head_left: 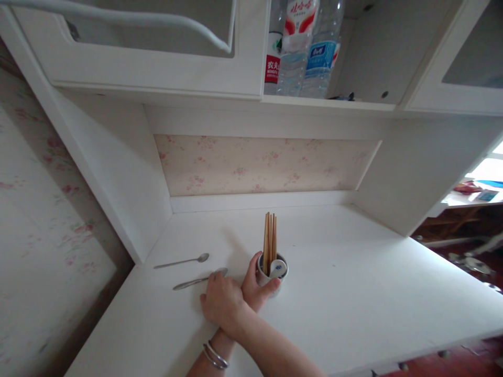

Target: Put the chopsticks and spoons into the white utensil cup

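Observation:
My arms cross, the right forearm lying over the left. Wrapped around a cup (283, 281) with a dark inner rim is my left hand (254, 288), thumb at the near side. Several wooden chopsticks (270, 241) stand upright in the cup, beside a white ceramic spoon (278, 268) with a blue mark. My right hand (225, 301) is at a metal spoon (191, 284), its curled fingers closed over the neck near the bowl end. Farther back, a second, thinner metal spoon (178, 262) lies flat on the white countertop (338, 309), apart from both hands.
An overhead cabinet (165, 73) hangs above the counter, with a pale curved strip across its door. Plastic bottles (298, 57) stand in its open section. White side panels (113, 167) bound the counter left and right. The counter's front edge runs along the lower right.

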`<state>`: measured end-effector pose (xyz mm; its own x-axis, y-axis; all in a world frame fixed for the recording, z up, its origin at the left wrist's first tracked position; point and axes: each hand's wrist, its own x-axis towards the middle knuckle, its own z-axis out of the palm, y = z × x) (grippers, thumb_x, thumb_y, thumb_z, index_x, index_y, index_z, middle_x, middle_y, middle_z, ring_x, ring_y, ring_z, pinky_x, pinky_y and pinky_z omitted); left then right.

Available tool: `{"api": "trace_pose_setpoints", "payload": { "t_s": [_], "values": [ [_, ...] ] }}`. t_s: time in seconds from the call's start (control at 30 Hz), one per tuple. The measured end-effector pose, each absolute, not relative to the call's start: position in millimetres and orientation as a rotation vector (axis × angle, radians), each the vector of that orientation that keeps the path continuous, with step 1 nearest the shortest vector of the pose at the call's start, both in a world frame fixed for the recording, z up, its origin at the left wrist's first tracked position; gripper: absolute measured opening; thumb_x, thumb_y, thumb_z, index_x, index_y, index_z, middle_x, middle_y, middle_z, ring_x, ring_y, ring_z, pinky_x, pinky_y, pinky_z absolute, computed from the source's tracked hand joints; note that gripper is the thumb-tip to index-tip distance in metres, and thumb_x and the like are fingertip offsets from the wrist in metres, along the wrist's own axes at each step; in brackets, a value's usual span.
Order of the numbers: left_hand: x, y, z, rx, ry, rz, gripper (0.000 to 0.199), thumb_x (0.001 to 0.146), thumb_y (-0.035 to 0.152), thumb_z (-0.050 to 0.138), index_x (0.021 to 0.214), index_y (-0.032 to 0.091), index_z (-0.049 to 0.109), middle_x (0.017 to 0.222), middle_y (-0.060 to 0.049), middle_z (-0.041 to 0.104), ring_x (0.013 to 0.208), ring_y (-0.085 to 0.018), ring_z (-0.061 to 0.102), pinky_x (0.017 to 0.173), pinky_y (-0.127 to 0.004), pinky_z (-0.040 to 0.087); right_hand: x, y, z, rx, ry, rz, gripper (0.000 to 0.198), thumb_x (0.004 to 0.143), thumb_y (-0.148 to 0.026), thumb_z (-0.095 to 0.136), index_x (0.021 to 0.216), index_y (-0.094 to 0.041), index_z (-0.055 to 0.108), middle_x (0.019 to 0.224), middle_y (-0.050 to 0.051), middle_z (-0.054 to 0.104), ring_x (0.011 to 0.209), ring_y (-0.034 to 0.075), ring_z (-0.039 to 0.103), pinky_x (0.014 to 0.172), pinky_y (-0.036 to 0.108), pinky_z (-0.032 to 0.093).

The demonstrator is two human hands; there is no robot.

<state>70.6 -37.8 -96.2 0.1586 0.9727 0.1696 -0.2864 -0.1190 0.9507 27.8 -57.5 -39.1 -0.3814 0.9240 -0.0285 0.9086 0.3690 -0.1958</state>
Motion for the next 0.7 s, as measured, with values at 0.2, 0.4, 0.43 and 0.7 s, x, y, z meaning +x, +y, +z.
{"api": "trace_pose_setpoints", "payload": {
  "t_s": [0.2, 0.4, 0.43, 0.7],
  "values": [
    [68.6, -34.7, -94.6, 1.151, 0.783, 1.263, 0.094, 0.059, 0.050, 0.082, 0.135, 0.019, 0.036, 0.127, -0.014, 0.058, 0.122, -0.031, 0.050, 0.106, -0.040, 0.035, 21.8, -45.5, -47.7, -1.724, -2.522, 0.286, 0.052, 0.084, -0.031, 0.057, 0.129, -0.007, 0.052, 0.108, 0.028, 0.064, 0.089, 0.036, 0.069, 0.066, 0.047, 0.058],
    [66.0, -29.8, -98.7, 1.115, 0.674, 1.237, 0.097, 0.058, 0.050, 0.083, 0.137, 0.021, 0.035, 0.135, -0.014, 0.052, 0.129, -0.030, 0.044, 0.113, -0.041, 0.027, 15.9, -37.7, -47.2, -1.659, -2.571, 0.348, 0.028, 0.086, -0.028, 0.054, 0.105, -0.010, 0.066, 0.102, 0.024, 0.068, 0.088, 0.035, 0.070, 0.064, 0.048, 0.058],
    [65.7, -29.2, -100.3, 1.117, 0.671, 1.232, 0.096, 0.059, 0.050, 0.082, 0.137, 0.021, 0.034, 0.135, -0.014, 0.052, 0.129, -0.029, 0.044, 0.113, -0.040, 0.027, 15.9, -37.6, -47.1, -1.647, -2.580, 0.340, 0.026, 0.086, -0.026, 0.054, 0.103, -0.010, 0.066, 0.104, 0.024, 0.067, 0.088, 0.034, 0.070, 0.064, 0.047, 0.059],
    [64.7, -29.8, -102.5, 1.112, 0.669, 1.236, 0.093, 0.061, 0.047, 0.082, 0.136, 0.022, 0.035, 0.136, -0.013, 0.052, 0.130, -0.028, 0.044, 0.114, -0.039, 0.025, 16.5, -36.6, -47.1, -1.572, -2.662, 0.259, 0.020, 0.082, -0.007, 0.054, 0.097, -0.017, 0.065, 0.088, 0.012, 0.073, 0.081, 0.030, 0.072, 0.062, 0.042, 0.059]
  ]
}}
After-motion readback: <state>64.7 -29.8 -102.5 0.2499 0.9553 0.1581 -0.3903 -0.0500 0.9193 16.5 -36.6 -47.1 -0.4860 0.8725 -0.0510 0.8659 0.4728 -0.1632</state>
